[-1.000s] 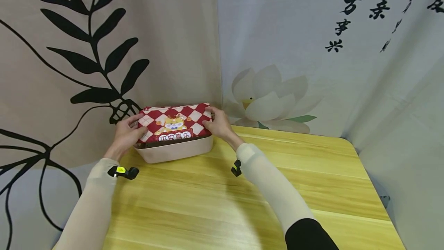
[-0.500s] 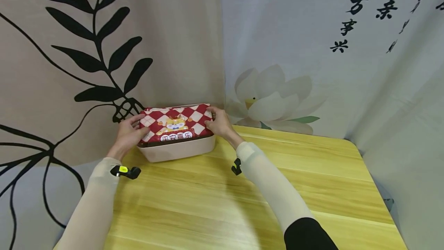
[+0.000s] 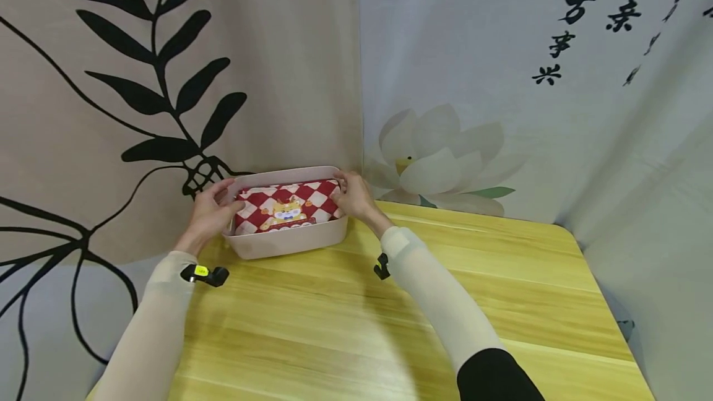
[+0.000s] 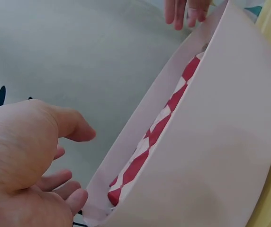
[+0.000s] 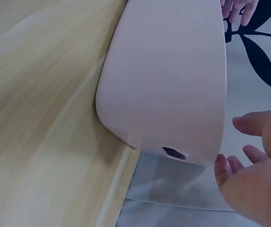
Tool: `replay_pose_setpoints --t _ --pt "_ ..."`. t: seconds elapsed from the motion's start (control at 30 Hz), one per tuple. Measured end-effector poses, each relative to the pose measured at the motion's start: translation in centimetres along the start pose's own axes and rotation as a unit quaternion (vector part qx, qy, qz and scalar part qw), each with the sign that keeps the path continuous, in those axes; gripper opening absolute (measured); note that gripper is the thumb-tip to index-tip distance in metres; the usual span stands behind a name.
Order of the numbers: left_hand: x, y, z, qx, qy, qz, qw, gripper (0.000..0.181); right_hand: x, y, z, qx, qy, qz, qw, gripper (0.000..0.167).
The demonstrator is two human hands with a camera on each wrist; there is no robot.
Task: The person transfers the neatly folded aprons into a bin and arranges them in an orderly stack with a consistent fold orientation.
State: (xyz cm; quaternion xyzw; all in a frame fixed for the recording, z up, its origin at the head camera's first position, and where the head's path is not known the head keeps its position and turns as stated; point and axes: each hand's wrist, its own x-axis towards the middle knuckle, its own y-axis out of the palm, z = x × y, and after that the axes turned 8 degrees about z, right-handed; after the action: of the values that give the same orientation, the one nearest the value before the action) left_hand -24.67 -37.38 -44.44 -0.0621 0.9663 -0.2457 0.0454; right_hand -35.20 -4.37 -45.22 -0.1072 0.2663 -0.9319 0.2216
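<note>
A red-and-white checkered packet [image 3: 320, 198] with a cartoon animal and white lettering lies inside a pale pink oblong bin [image 3: 289, 243]. In the left wrist view only a strip of the checkered packet [image 4: 145, 144] shows behind the bin's wall. My left hand [image 3: 207, 218] is at the bin's left end, thumb apart from the fingers, holding nothing. At the opposite end is my right hand [image 3: 358, 200], its fingertips close to the rim and its thumb spread. Whether they touch the rim I cannot tell. The packet's underside is hidden.
The bin stands at the back left of a yellow wood-grain table [image 3: 312, 320], close to a curtain [image 3: 289, 79] with a black leaf print. Another curtain [image 3: 473, 48] with a lotus and black characters hangs behind, to the right.
The checkered packet has dropped from between my hands down into the bin, and the bin's back rim now shows. Both hands have let go of it. The head view has shifted slightly.
</note>
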Motion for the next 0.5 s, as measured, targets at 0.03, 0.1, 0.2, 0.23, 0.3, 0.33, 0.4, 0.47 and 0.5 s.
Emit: replay_pose_setpoints --t 0.03,0.1,0.2,0.23,0.3,0.33,0.4,0.47,0.5 --pt "0.0 0.1 0.0 0.004 0.002 0.000 1.0000 0.077 0.0 0.0 0.0 0.001 0.001 0.000 1.0000 0.057" --pt "-0.1 0.3 -0.1 0.014 0.004 0.002 0.9999 0.076 -0.1 -0.1 -0.1 0.000 -0.002 0.001 1.0000 0.057" --pt "-0.2 0.8 -0.4 0.021 0.011 0.006 0.9997 0.076 -0.3 -0.2 -0.2 0.002 -0.006 0.003 1.0000 0.058" --pt "-0.3 1.0 -0.4 0.025 0.011 0.008 0.9996 0.075 -0.4 -0.3 -0.2 0.002 -0.009 0.005 0.9999 0.058" --pt "-0.5 1.3 -0.6 0.031 0.012 0.014 0.9993 0.074 -0.7 -0.4 -0.2 -0.001 -0.015 0.010 0.9998 0.059" --pt "-0.5 1.4 -0.6 0.036 0.014 0.017 0.9991 0.073 -0.8 -0.5 -0.2 -0.002 -0.016 0.012 0.9998 0.059" --pt "-0.6 1.8 -0.8 0.047 0.017 0.020 0.9985 0.073 -1.2 -0.7 -0.1 -0.002 -0.021 0.016 0.9997 0.060" --pt "-0.6 2.1 -0.9 0.057 0.023 0.023 0.9979 0.073 -1.5 -0.9 -0.1 -0.002 -0.029 0.018 0.9994 0.059" --pt "-0.6 2.2 -0.9 0.061 0.027 0.023 0.9975 0.074 -1.7 -1.0 -0.1 -0.003 -0.033 0.018 0.9993 0.059"
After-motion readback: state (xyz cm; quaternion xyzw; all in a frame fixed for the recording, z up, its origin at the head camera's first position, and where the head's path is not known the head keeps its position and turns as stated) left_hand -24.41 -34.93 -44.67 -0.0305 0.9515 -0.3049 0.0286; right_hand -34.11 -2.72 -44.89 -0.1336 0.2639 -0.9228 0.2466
